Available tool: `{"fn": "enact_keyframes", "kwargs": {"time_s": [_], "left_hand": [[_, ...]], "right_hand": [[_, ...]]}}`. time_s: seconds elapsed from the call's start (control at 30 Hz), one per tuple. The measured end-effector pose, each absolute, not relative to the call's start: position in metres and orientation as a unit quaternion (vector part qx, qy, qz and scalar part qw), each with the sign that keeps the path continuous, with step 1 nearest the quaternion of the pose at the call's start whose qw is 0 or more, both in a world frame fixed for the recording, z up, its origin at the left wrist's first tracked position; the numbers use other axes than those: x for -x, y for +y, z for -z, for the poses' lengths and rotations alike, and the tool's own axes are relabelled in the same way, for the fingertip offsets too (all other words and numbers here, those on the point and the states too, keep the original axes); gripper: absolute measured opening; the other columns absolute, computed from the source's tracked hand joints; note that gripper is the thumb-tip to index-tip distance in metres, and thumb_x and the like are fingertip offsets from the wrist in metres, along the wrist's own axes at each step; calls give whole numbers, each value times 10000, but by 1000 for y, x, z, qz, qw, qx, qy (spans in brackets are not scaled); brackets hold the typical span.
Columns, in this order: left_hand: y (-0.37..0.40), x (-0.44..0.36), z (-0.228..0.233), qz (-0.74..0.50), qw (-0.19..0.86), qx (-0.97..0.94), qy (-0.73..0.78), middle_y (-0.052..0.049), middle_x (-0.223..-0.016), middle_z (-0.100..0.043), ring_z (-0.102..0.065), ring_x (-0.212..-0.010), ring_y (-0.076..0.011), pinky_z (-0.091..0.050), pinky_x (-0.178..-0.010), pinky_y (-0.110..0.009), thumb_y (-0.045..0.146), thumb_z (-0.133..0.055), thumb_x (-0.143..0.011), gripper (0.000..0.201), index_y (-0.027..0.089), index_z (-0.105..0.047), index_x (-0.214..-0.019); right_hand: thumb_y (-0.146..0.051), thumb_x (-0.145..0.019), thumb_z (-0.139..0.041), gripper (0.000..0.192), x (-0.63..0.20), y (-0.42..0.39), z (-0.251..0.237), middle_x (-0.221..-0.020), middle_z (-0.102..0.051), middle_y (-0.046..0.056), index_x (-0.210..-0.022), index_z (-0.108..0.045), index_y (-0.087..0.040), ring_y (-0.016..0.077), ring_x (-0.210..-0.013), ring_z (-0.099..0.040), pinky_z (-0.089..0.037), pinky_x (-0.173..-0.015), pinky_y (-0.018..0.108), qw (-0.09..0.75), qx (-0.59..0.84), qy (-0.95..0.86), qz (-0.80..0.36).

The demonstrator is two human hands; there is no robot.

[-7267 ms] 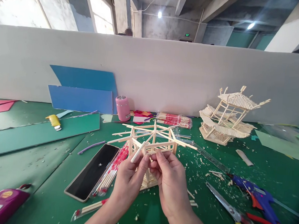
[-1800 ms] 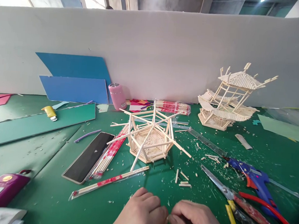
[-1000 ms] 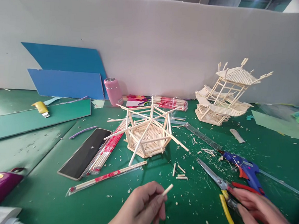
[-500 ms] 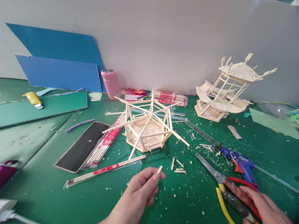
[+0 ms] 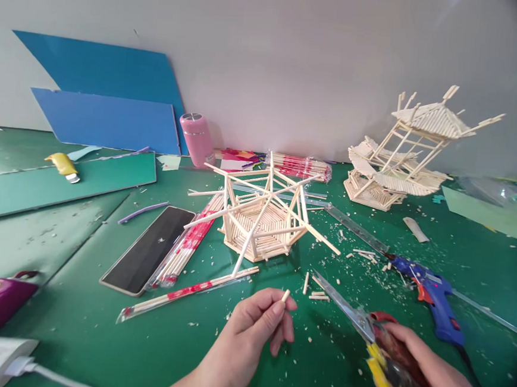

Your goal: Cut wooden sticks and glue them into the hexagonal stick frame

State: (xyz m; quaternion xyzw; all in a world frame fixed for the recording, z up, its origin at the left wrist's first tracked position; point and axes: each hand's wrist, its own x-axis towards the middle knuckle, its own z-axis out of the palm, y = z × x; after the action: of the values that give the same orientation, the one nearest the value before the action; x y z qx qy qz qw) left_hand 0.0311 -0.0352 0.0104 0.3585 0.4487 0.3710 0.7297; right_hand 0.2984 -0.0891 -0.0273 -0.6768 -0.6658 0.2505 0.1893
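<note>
My left hand (image 5: pixel 259 331) is closed, pinching a short wooden stick piece (image 5: pixel 285 296) between thumb and fingertips. At the right, my right hand (image 5: pixel 441 375) is wrapped round the red and yellow handles of a pair of scissors (image 5: pixel 348 308), whose blades point up and left. Several short cut stick pieces (image 5: pixel 319 297) lie just beyond the blade tips. Behind my left hand stands an open stick frame (image 5: pixel 260 229) with a many-sided base and sticks radiating from its top.
A blue glue gun (image 5: pixel 430 290) lies right of the scissors. A stick pagoda model (image 5: pixel 405 151) stands at the back right. On the left are a phone (image 5: pixel 149 250), bagged sticks (image 5: pixel 187 244), a pink flask (image 5: pixel 197 141) and a yellow cutter (image 5: pixel 62 166). Scraps litter the green table (image 5: pixel 210 356).
My right hand has closed on the scissors and raised them from the table, bringing the blades left toward my left hand. My left hand still pinches the stick piece. The view has shifted slightly.
</note>
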Motion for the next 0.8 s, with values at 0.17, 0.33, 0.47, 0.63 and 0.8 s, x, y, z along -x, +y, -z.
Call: {"fn": "enact_keyframes", "kwargs": {"time_s": [0.17, 0.33, 0.47, 0.63, 0.8], "left_hand": [[-36, -25, -9, -372, 681, -415, 476, 33, -619, -412, -349, -593, -107, -284, -560, -226, 410, -510, -822, 264, 161, -593, -793], [-36, -22, -6, -386, 652, -455, 467, 44, -611, -388, -304, -577, -99, -282, -553, -217, 362, -473, -859, 268, 165, -572, -707], [-36, -19, -1, -400, 636, -475, 458, 20, -690, -481, -371, -633, -111, -326, -598, -219, 327, -475, -862, 214, 168, -596, -784], [-36, -16, 3, -392, 613, -514, 454, -5, -754, -550, -436, -699, -136, -369, -652, -233, 300, -462, -871, 212, 173, -628, -840], [-34, -16, 1, -386, 609, -529, 448, -8, -728, -546, -465, -707, -141, -380, -649, -227, 289, -456, -873, 225, 156, -622, -798]], "right_hand": [[-379, -752, -568, 635, -282, -93, 42, -1326, -462, 115, -1309, -308, -217, 255, -1155, -478, -453, -895, 278, 151, 637, -683, -325], [-358, -685, -623, 728, -273, -94, 48, -1334, -438, 145, -1331, -337, -180, 328, -1178, -434, -445, -914, 388, 94, 624, -720, -288], [-338, -682, -604, 742, -264, -92, 44, -1316, -462, 143, -1348, -306, -200, 330, -1152, -469, -449, -909, 429, 74, 621, -730, -275], [-354, -693, -580, 720, -254, -89, 37, -1278, -501, 153, -1335, -304, -181, 304, -1124, -507, -479, -881, 384, 62, 620, -726, -292], [-304, -669, -588, 693, -243, -83, 27, -1189, -569, 156, -1297, -323, -178, 297, -1056, -560, -494, -854, 383, 74, 622, -714, -313]]}}
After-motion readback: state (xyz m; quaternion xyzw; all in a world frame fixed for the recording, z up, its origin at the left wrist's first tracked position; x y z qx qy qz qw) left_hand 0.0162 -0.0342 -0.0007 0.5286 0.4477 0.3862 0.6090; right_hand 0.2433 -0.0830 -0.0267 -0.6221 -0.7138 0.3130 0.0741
